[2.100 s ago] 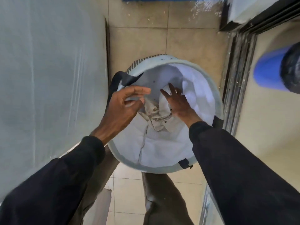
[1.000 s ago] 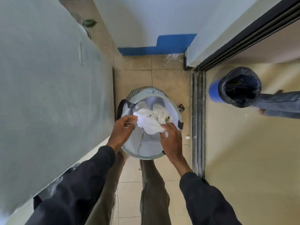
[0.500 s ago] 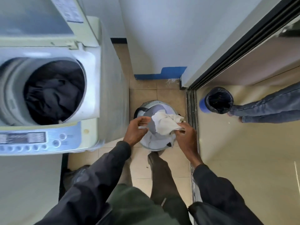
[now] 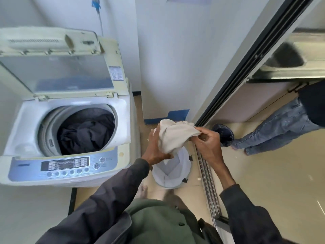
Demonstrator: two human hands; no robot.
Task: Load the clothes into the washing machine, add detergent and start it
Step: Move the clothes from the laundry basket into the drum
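Partly hidden basket (image 4: 175,173), cream cloth (image 4: 174,136) gripped, left hand (image 4: 155,148), right hand (image 4: 205,143)

The left hand (image 4: 154,147) grips the 9 o'clock side of a cream cloth (image 4: 174,136); the right hand (image 4: 208,143) pinches its 3 o'clock edge, above the laundry basket (image 4: 175,175). At 9 o'clock stands the washing machine (image 4: 121,120), lid (image 4: 58,73) raised, dark clothes (image 4: 86,132) inside.

I am seeing matt, creased cream cloth (image 4: 175,136) between the fingers (image 4: 208,133). Left of them, the washing machine (image 4: 121,120) is showing glossy yellowed plastic. Below them, the hamper (image 4: 177,173) is showing smooth white fabric.
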